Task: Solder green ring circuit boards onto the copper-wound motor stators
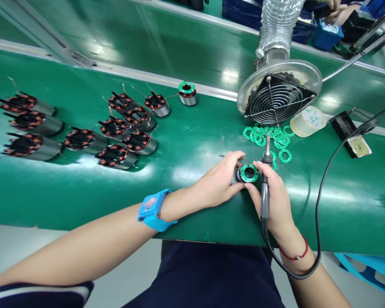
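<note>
My left hand (216, 182) is closed around a motor stator (237, 175) near the front of the bench. A green ring-shaped circuit board (244, 174) sits on the stator's end, facing up. In my right hand (277, 203) is a soldering iron (265, 199), its tip pointing away from me, over loose boards. The thumb and forefinger of that hand also reach the board's edge. Just beyond lies a pile of green ring boards (258, 136), with a single ring board (285, 155) beside it. My fingers partly hide the held stator.
Several wound stators (114, 156) stand at the left; one stator (188, 96) at the back carries a green board. A fume extractor fan (276, 100) overhangs the pile. A tape roll (308, 122), an iron stand (351, 134) and the iron's black cable (319, 205) are on the right.
</note>
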Available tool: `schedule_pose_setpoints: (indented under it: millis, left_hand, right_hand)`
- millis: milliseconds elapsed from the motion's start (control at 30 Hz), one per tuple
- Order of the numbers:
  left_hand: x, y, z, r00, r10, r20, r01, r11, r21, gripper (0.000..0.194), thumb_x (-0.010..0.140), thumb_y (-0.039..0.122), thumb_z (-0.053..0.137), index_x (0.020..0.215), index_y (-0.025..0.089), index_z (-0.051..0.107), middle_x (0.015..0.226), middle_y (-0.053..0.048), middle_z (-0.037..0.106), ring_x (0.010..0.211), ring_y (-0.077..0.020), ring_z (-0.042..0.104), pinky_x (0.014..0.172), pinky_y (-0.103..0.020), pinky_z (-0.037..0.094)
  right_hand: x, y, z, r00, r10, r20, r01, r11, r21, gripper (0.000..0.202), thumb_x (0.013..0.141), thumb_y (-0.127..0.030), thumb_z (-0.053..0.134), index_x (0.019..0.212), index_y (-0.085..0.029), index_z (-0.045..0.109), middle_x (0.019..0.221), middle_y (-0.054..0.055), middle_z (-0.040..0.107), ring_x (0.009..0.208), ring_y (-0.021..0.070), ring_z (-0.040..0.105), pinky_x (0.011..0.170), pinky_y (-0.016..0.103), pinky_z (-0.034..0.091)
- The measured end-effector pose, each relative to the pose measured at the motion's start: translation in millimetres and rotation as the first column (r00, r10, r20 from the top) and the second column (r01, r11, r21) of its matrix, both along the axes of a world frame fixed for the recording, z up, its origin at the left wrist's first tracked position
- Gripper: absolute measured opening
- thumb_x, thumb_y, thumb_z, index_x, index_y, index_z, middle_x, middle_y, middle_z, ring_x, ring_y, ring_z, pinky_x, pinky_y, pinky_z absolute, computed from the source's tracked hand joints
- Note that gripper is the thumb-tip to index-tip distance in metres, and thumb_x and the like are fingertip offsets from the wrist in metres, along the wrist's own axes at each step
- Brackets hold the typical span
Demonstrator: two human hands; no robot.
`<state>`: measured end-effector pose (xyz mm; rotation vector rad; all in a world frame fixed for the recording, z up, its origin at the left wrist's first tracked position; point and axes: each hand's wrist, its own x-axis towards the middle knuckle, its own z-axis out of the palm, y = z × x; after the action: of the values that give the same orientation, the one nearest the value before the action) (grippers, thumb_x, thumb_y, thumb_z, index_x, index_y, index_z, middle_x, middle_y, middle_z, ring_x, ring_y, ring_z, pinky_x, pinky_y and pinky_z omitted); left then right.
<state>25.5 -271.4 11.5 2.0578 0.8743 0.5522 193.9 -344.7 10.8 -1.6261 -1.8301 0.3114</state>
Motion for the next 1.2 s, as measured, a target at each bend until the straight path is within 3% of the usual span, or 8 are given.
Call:
schedule_pose_setpoints:
  millis: [100,267,400,600,733,867,1033,1200]
  left_hand:
    - [-2,-11,3.8,0.998,0.055,-0.037,-0.055,0.998,0.002,0.043,0.085,0.015,0.055,0.127,0.017,0.043,0.130,-0.016,0.055,0.125,-0.0285,0.055,0.107,-0.050,0.047]
    - [-3,-23,8.7,0.998,0.029,-0.058,-0.033,0.996,-0.078,0.056,0.090,0.016,0.048,0.144,0.018,0.034,0.154,-0.017,0.041,0.145,-0.0288,0.037,0.119,-0.054,0.035]
    - [-4,-16,4.3,0.997,0.033,-0.066,-0.036,0.998,-0.047,0.053,0.088,0.020,0.055,0.139,0.021,0.040,0.154,-0.016,0.041,0.145,-0.0315,0.036,0.118,-0.059,0.032]
    - [7,6,5.9,0.977,-0.058,-0.203,0.082,0.990,0.115,0.046,0.087,0.021,0.062,0.130,0.017,0.047,0.128,-0.015,0.060,0.120,-0.0310,0.056,0.100,-0.051,0.047]
    - [-4,42,16.3,0.880,0.226,-0.417,-0.075,0.935,0.347,0.043,0.087,0.029,0.067,0.124,0.012,0.054,0.134,-0.022,0.053,0.121,-0.0384,0.050,0.098,-0.053,0.044]
    - [-32,100,24.7,0.695,0.500,-0.516,-0.239,0.839,0.489,0.035,0.091,0.031,0.058,0.123,0.016,0.055,0.153,-0.022,0.034,0.128,-0.0423,0.043,0.101,-0.057,0.040]
    - [-52,170,28.3,0.641,0.436,-0.632,-0.303,0.900,0.314,0.045,0.088,0.037,0.062,0.125,0.014,0.052,0.131,-0.019,0.052,0.103,-0.0317,0.064,0.088,-0.040,0.050]
    - [-32,227,23.5,0.630,0.513,-0.582,-0.360,0.858,0.367,0.048,0.087,0.035,0.065,0.126,0.010,0.050,0.128,-0.019,0.052,0.108,-0.0280,0.062,0.090,-0.033,0.049]
  right_hand:
    - [0,0,-1.9,0.998,-0.059,-0.016,0.059,0.998,0.029,0.043,0.094,-0.033,0.059,0.135,-0.024,0.048,0.123,0.012,0.067,0.111,0.0268,0.068,0.094,0.047,0.057]
    - [-2,-2,-6.0,0.996,-0.081,-0.024,0.082,0.994,0.078,0.045,0.094,-0.030,0.059,0.137,-0.024,0.046,0.121,0.011,0.068,0.110,0.0251,0.068,0.094,0.044,0.057]
    - [-2,1,-5.6,0.999,-0.040,-0.001,0.040,0.996,0.083,0.048,0.093,-0.028,0.059,0.139,-0.024,0.045,0.121,0.011,0.069,0.110,0.0256,0.068,0.093,0.044,0.058]
    - [14,2,15.6,1.000,-0.004,0.025,0.002,0.997,0.082,0.052,0.092,-0.028,0.059,0.141,-0.023,0.044,0.133,0.013,0.064,0.118,0.0274,0.064,0.097,0.047,0.054]
    - [46,5,24.1,0.992,-0.129,-0.009,0.129,0.981,0.147,0.052,0.090,-0.028,0.063,0.140,-0.024,0.048,0.133,0.012,0.064,0.119,0.0274,0.064,0.095,0.044,0.054]
    - [66,11,11.1,0.968,-0.236,-0.083,0.246,0.959,0.138,0.047,0.091,-0.034,0.061,0.136,-0.023,0.052,0.132,0.012,0.066,0.116,0.0279,0.066,0.095,0.046,0.053]
    - [74,14,-12.4,0.933,-0.311,-0.182,0.325,0.944,0.051,0.042,0.091,-0.038,0.059,0.130,-0.022,0.057,0.125,0.012,0.070,0.110,0.0273,0.069,0.093,0.045,0.055]
    - [83,19,-18.9,0.929,-0.324,-0.180,0.349,0.927,0.134,0.038,0.091,-0.036,0.058,0.125,-0.019,0.060,0.115,0.012,0.074,0.101,0.0260,0.072,0.088,0.043,0.057]
